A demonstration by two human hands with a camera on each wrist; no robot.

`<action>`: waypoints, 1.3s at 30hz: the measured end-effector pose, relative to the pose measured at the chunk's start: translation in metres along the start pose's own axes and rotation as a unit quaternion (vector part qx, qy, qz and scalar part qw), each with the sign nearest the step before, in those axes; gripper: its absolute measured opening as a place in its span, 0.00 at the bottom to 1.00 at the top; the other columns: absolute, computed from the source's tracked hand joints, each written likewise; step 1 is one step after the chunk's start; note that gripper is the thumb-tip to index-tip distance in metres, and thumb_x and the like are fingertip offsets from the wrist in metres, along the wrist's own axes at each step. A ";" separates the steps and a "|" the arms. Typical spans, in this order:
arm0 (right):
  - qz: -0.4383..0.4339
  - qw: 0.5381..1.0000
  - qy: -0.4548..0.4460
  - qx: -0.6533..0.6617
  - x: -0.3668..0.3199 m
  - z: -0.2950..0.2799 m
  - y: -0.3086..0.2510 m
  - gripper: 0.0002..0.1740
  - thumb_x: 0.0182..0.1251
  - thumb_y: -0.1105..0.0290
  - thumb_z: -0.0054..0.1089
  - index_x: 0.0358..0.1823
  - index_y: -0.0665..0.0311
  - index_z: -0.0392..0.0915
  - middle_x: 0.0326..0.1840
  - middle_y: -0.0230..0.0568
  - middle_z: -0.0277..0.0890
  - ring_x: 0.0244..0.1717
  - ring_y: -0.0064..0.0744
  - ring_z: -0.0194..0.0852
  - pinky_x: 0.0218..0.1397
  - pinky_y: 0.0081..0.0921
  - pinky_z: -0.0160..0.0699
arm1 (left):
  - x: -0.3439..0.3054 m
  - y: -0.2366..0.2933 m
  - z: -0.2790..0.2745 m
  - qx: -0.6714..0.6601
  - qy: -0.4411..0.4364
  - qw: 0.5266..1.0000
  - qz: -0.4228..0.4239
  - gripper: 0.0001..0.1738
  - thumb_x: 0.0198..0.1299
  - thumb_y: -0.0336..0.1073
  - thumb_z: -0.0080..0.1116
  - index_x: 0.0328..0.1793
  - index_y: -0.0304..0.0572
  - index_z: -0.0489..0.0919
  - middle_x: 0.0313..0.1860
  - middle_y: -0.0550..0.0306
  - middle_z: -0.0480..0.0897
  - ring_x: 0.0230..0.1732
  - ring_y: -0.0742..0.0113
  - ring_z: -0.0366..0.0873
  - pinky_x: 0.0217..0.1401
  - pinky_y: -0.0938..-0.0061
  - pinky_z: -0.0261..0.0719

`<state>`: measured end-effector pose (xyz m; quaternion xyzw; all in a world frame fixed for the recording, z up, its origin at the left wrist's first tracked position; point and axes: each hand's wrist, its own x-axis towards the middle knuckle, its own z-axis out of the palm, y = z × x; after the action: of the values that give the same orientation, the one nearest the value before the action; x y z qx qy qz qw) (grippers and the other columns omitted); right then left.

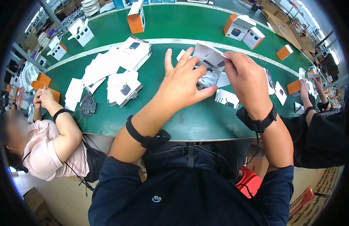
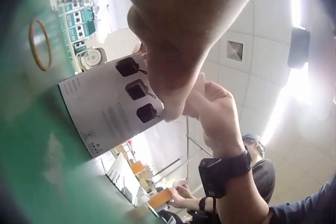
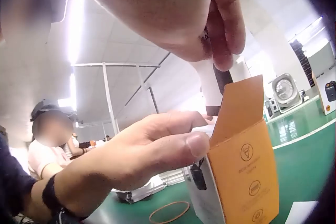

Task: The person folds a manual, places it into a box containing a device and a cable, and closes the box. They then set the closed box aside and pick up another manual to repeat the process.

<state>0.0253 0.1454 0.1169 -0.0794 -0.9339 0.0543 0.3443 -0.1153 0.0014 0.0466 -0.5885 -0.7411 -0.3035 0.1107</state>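
An orange-and-white cardboard box (image 3: 244, 174) stands upright on the green table with its top flap raised. Black speaker pictures mark its white side (image 2: 105, 108). Inside its opening lies something wrapped in clear plastic (image 1: 209, 78). My left hand (image 1: 184, 83) grips the box near its top, thumb on the near side and the other fingers spread toward the far side. Over the opening, my right hand (image 1: 248, 77) pinches a white folded card (image 1: 211, 56) with dark print between thumb and fingers. Part of the card is hidden by that hand.
Stacks of white printed cards (image 1: 123, 88) lie to the left, with a dark round device (image 1: 88, 106) beside them. More boxes (image 1: 238, 28) stand across the table's far strip. A rubber band (image 2: 40, 44) lies on the tabletop. People work at both sides.
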 end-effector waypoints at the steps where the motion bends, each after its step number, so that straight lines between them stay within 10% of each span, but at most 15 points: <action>1: -0.002 1.000 0.024 0.016 0.000 -0.001 -0.001 0.08 0.70 0.74 0.62 0.48 0.63 0.83 0.39 0.48 0.86 0.37 0.55 0.87 0.38 0.45 0.87 | 0.000 0.001 0.000 0.003 0.004 1.000 0.000 0.29 0.57 0.61 0.74 0.51 0.44 0.90 0.64 0.46 0.82 0.84 0.38 0.64 0.84 0.24 0.32; 27: -0.016 0.993 -0.112 -0.035 -0.008 0.020 0.001 0.08 0.63 0.73 0.66 0.42 0.63 0.88 0.43 0.41 0.84 0.42 0.51 0.86 0.44 0.42 0.86 | -0.019 0.021 0.001 0.029 0.091 0.995 0.007 0.28 0.49 0.58 0.80 0.45 0.43 0.91 0.66 0.48 0.78 0.81 0.43 0.66 0.79 0.17 0.36; 36: -0.034 0.993 -0.109 -0.031 -0.015 0.017 -0.004 0.12 0.62 0.67 0.66 0.42 0.63 0.91 0.60 0.47 0.78 0.64 0.53 0.75 0.64 0.43 0.76 | -0.020 0.015 0.001 0.056 0.075 0.995 0.034 0.31 0.50 0.58 0.79 0.49 0.40 0.91 0.69 0.45 0.76 0.82 0.44 0.62 0.79 0.16 0.42; 39: -0.041 0.995 -0.095 0.000 -0.025 0.016 0.010 0.13 0.68 0.67 0.64 0.49 0.62 0.91 0.66 0.49 0.77 0.69 0.54 0.73 0.72 0.44 0.72 | -0.017 0.000 -0.009 -0.021 0.093 0.995 0.029 0.24 0.56 0.46 0.75 0.57 0.43 0.89 0.73 0.45 0.76 0.81 0.41 0.66 0.84 0.31 0.49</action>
<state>0.0347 0.1504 0.0877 -0.0354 -0.9647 0.0475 0.2565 -0.1124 -0.0173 0.0450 -0.5811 -0.7035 -0.3694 0.1757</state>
